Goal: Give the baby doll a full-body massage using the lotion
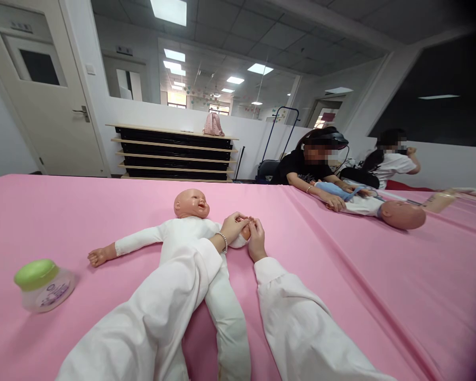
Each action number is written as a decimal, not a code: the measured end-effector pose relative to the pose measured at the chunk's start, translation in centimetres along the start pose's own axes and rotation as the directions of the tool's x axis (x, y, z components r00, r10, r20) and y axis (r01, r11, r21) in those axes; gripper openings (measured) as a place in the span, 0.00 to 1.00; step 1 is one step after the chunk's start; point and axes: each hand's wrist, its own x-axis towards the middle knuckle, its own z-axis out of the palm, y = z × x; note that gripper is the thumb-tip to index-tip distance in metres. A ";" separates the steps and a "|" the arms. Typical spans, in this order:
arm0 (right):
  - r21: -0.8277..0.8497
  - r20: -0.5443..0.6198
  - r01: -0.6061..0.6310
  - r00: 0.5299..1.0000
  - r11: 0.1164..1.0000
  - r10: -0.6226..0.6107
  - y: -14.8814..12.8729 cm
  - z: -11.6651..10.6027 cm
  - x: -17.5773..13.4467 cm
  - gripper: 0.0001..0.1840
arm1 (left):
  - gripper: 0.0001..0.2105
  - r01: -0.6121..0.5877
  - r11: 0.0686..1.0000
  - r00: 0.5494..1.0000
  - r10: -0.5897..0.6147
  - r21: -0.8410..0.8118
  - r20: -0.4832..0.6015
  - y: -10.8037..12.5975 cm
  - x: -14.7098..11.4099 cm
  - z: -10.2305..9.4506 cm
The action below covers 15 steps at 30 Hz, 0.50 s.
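Note:
A baby doll (191, 225) with a white cloth body lies on its back on the pink-covered table (301, 296), its head at the far end. My left hand (233, 226), with a beaded bracelet at the wrist, is closed on the doll's hand (246, 231) on the right side of its body. On the other side of that same small hand, my right hand (257, 239) grips it with the fingertips. The doll's other arm (138, 241) stretches out to the left. My left sleeve covers part of its trunk and one leg.
A jar with a green lid (43, 286) stands at the left. Across the table at the right, a person in black (297, 164) handles another doll (365, 206), with a bottle (439, 201) beyond its head. Another person (392, 159) sits behind. Stacked shelving (174, 153) lines the wall.

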 end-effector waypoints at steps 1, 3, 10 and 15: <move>0.011 -0.022 -0.021 1.000 1.000 0.021 0.0 0.0 0.1 0.15 | 0.04 -0.003 1.000 1.000 0.003 0.006 0.009 0.0 0.0 0.0; 0.016 -0.054 -0.074 0.996 0.997 0.074 0.0 0.1 0.2 0.16 | 0.05 0.001 1.000 1.000 -0.002 0.030 0.014 -0.1 -0.1 0.0; 0.010 -0.243 -0.115 0.963 0.993 0.114 1.3 -1.7 2.2 0.22 | 0.10 -0.022 0.992 0.998 0.015 0.125 0.062 0.3 -0.2 -0.6; -0.190 -0.212 -0.189 0.966 0.963 0.148 2.0 -4.7 4.0 0.18 | 0.09 -0.055 0.990 0.988 0.035 0.133 0.152 2.7 -2.0 -2.4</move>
